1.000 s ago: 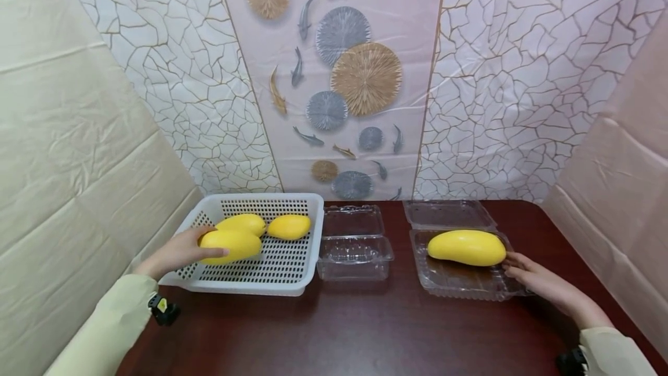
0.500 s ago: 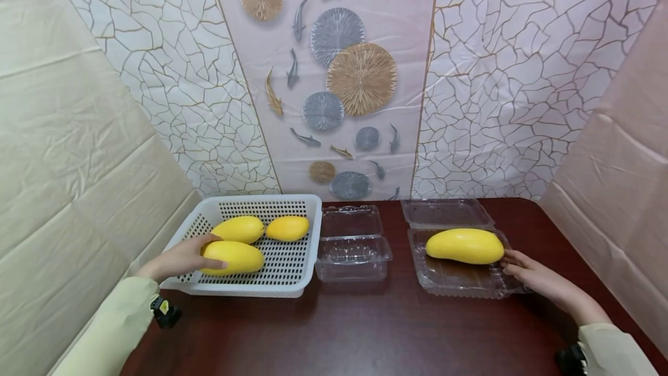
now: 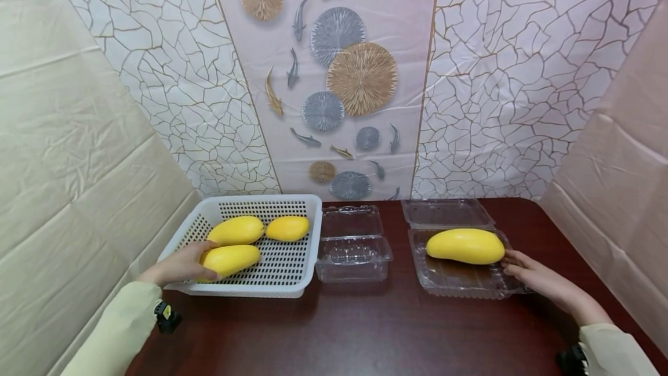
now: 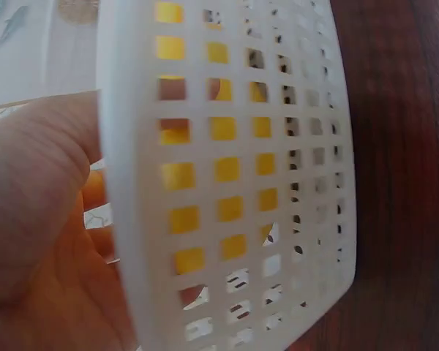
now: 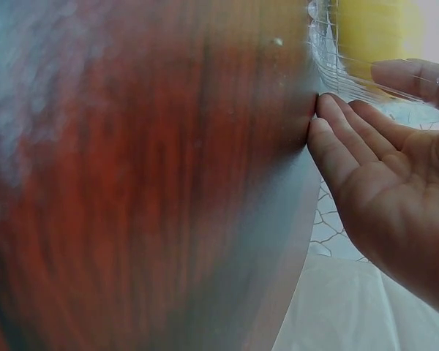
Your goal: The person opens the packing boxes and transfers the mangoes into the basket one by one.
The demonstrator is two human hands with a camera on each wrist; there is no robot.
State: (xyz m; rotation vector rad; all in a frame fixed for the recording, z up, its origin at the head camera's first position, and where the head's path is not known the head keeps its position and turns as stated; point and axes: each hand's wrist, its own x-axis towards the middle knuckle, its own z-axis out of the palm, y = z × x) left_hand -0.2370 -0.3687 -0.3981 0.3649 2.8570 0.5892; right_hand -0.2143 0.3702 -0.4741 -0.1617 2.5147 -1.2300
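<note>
Left hand [image 3: 180, 264] reaches over the basket's [image 3: 271, 289] near rim, fingers curled on the closest mango [image 3: 229, 259]. Right hand [image 3: 537, 279], fingers straight, touches the right clamshell [image 3: 459, 286], holding one mango. So one's packed; three sit in the basket, middle clamshell [image 3: 354, 257] looks empty.

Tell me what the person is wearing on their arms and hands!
Both arms wear long, pale yellow-green sleeves, the left sleeve and the right sleeve. A small black gadget with a yellow spot is strapped at the left wrist, and another black one at the right. The left hand and right hand are bare: no gloves.
</note>
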